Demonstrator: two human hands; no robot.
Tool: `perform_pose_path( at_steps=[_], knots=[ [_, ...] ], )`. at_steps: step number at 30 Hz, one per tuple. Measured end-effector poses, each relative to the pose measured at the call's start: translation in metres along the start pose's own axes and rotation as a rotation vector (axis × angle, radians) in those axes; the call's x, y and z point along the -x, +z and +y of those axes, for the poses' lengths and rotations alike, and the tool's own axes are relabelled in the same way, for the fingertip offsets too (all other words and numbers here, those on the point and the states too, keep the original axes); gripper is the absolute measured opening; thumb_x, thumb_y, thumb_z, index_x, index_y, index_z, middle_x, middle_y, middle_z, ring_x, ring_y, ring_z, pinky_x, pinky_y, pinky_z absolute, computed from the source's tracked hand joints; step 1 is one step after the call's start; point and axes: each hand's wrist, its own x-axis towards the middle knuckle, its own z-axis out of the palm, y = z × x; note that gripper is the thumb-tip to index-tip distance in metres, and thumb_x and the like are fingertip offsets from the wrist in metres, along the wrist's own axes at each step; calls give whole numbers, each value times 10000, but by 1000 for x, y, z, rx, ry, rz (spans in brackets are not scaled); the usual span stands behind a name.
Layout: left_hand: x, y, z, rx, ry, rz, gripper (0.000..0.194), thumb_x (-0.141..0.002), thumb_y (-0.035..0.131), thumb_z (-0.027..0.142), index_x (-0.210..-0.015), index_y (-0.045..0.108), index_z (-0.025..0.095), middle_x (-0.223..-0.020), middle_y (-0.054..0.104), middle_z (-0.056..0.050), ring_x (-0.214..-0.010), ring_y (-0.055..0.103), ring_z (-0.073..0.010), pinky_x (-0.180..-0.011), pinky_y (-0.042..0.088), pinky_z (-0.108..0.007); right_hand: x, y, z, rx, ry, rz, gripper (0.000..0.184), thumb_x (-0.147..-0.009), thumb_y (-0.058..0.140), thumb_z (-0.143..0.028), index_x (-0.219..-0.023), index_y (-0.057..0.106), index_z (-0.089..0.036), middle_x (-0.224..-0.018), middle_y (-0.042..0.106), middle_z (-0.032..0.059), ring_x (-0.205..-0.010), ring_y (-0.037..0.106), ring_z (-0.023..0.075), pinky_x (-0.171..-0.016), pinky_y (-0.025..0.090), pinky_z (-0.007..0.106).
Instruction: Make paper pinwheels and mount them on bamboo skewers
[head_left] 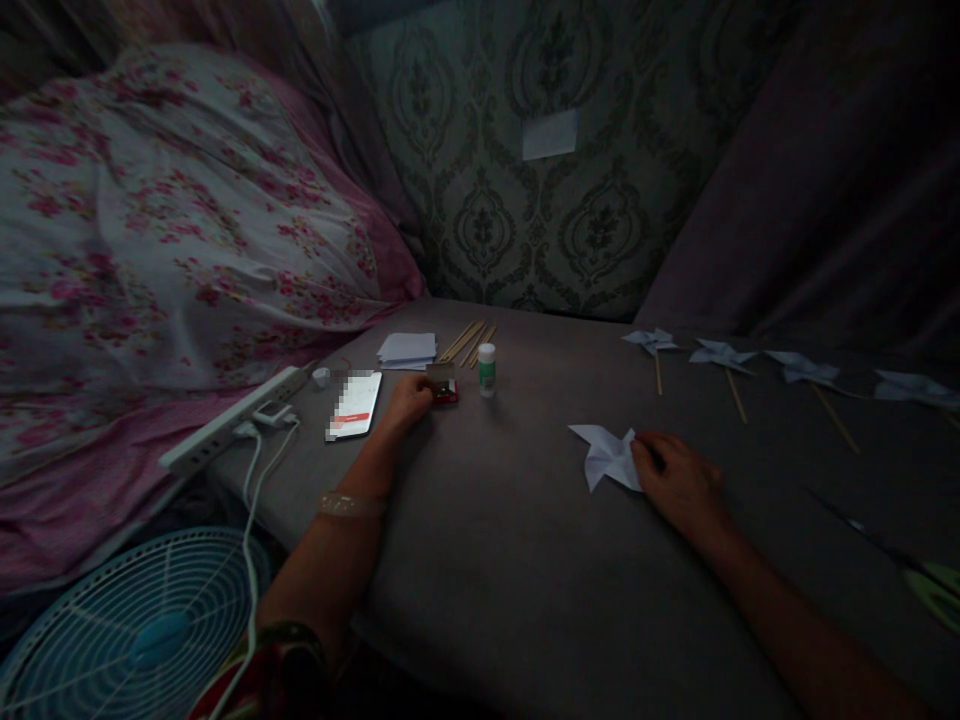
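My right hand pinches the right-hand edge of a white paper pinwheel, which has no stick visible on it. My left hand is closed, its fingertips at the left edge of a small red box. The box's lid stands raised, and tiny dark contents show inside, too small to make out. Just right of the box stands a glue bottle with a white cap and green label.
Wooden sticks and a paper stack lie behind the box. A phone and power strip are at left, above a blue fan. Several finished pinwheels line the right; scissors lie nearer.
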Motion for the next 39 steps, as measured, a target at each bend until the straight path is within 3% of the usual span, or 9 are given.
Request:
perform_pose_path(
  at_steps=[7,13,20,25,30,35,39],
  knots=[
    [-2,0,-5,58,-23,-27,289,-625,502,157,-776,749,166,-648,692,-77,-736,667,-254,-646,498,-324,-1,0,1,36,0,-35,358,-873,392,-376,-999,665,-181,-1149,658,111,-1080,586,288,-934,414,460],
    [3,-4,2,129,-35,-36,183,-654,576,231,-714,724,143,-664,685,-96,-688,646,-249,-598,454,-329,0,0,1,32,-10,-8,346,-868,398,-368,-999,665,-192,-1143,659,107,-1069,588,279,-939,412,455],
    [7,-4,8,229,-127,-15,133,-632,646,237,-671,718,132,-548,624,-63,-628,601,-219,-538,384,-289,-1,0,1,35,-3,-10,389,-867,381,-394,-1013,662,-168,-1138,660,130,-1082,592,299,-927,422,465],
    [11,-9,16,461,-190,87,72,-638,691,222,-653,694,151,-669,674,-77,-689,603,-203,-618,420,-295,-2,-1,2,10,-10,1,419,-864,374,-416,-1035,659,-160,-1132,664,140,-1070,601,308,-910,432,472],
    [10,-13,15,557,-258,142,227,-639,720,343,-763,692,155,-744,680,-84,-688,598,-198,-607,421,-297,-1,0,5,-12,-22,20,431,-865,369,-427,-1026,663,-156,-1106,674,149,-1043,612,316,-900,441,483],
    [11,-12,20,679,-100,253,307,-616,726,402,-783,688,147,-792,694,-61,-768,604,-185,-679,431,-275,-4,4,12,-59,-27,67,401,-843,408,-425,-1009,669,-170,-1065,687,145,-1001,631,309,-876,459,472],
    [18,-5,38,795,18,200,378,-584,752,457,-770,683,135,-723,674,-36,-675,574,-141,-620,421,-246,-6,8,16,-95,-8,120,393,-833,424,-422,-1009,667,-168,-1062,687,158,-988,636,311,-864,468,469]
  ],
)
